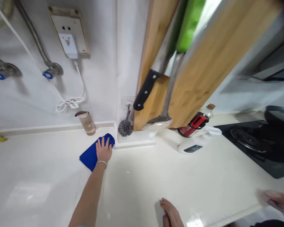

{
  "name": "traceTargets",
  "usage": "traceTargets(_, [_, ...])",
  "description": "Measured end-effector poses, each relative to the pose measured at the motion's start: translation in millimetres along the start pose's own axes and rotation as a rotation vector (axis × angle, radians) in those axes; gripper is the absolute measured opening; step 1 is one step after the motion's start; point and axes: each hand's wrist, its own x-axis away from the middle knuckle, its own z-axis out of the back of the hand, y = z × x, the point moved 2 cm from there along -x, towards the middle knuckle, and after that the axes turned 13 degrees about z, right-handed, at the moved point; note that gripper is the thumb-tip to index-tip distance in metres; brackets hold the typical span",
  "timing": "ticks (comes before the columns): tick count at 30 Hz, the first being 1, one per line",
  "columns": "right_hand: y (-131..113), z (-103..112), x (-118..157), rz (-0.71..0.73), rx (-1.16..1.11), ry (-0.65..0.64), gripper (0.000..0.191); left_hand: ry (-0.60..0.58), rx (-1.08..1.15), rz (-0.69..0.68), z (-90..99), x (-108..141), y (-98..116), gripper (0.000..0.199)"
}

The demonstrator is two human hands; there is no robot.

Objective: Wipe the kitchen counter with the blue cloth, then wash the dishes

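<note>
My left hand (pixel 104 152) lies flat on a folded blue cloth (pixel 88 156), its fingers slightly spread, pressing it against the white counter (pixel 137 183) by the corner of a low raised ledge. A bracelet circles that wrist. At the bottom edge, my right hand (pixel 171 214) is only partly in view, low over the counter, with one finger stretched out and nothing seen in it. Just behind the cloth stands a pinkish translucent cup (pixel 87 123).
A steel scrubber (pixel 125 128) hangs beside wooden boards (pixel 194 85), a cleaver (pixel 146 90) and a spatula (pixel 171 88). Right of them are a red-labelled bottle (pixel 191 126), a white bottle (pixel 191 145) and a black stove (pixel 257 142). Another person's blurred hand (pixel 280 201) shows far right.
</note>
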Motion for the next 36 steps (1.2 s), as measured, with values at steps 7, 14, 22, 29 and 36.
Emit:
traceTargets(7, [-4.6,-6.3,-5.7,0.044,-0.041,0.151,0.043,0.075,-0.061,-0.018,29.1,115.3,-5.9,0.053])
traceTargets(14, [-19.8,2.2,-21.5,0.04,-0.119,0.227,0.043,0.03,-0.057,-0.154,32.5,214.2,43.8,0.054])
traceTargets(22, [59.7,48.4,12.2,-0.047,0.027,0.258,0.028,-0.198,0.055,-0.445,28.6,308.1,119.0,0.066])
traceTargets(29, [80.2,56.8,15.3,-0.329,0.105,0.2,0.031,-0.298,0.11,-0.548,13.0,279.0,174.1,0.064])
traceTargets(36, [74.8,53.0,9.6,-0.331,0.179,0.151,0.031,-0.324,0.175,-0.577,-15.5,228.9,226.8,0.061])
